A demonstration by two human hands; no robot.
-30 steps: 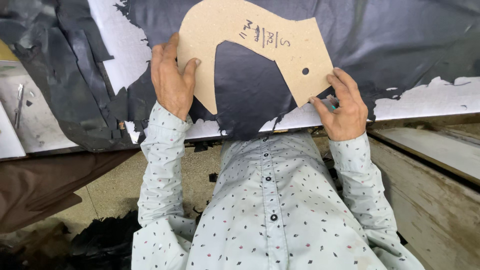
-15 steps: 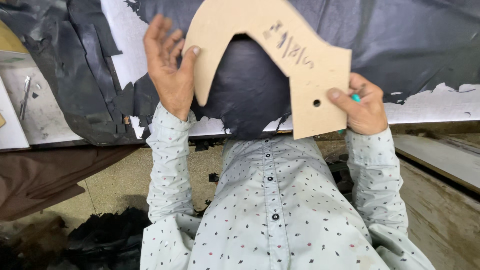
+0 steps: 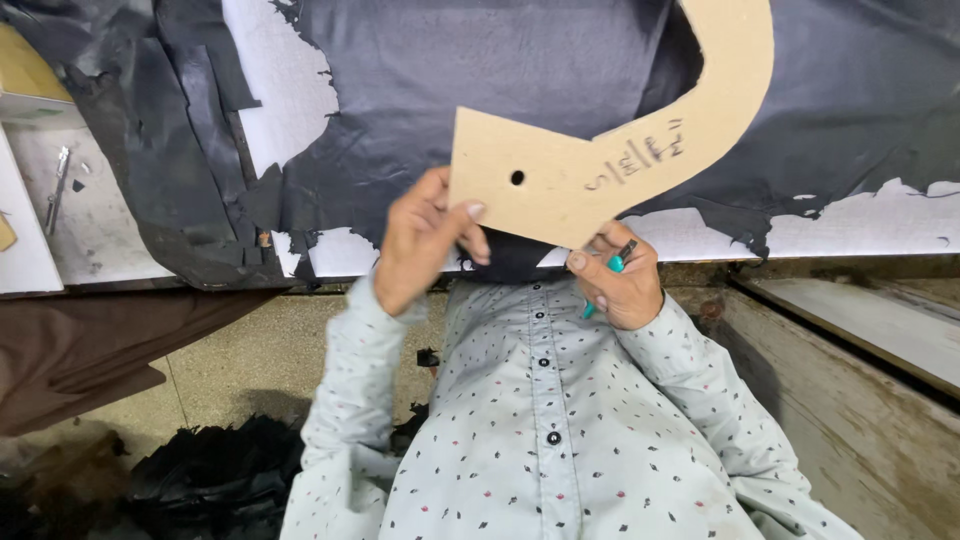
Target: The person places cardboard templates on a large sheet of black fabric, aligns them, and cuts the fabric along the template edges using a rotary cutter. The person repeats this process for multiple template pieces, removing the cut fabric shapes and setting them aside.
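Currently curved brown board template (image 3: 610, 150) held up between hands, above dark leather sheet (image 3: 480, 70). Left hand (image 3: 420, 240) pinching end near hole; right hand (image 3: 620, 280) gripping lower edge, teal-tipped pen (image 3: 612, 268) tucked in fingers. Judged light, stiff, non-slippery; best gripped at edges.

pale grey dotted button-up shirt (image 3: 560, 420), long sleeves
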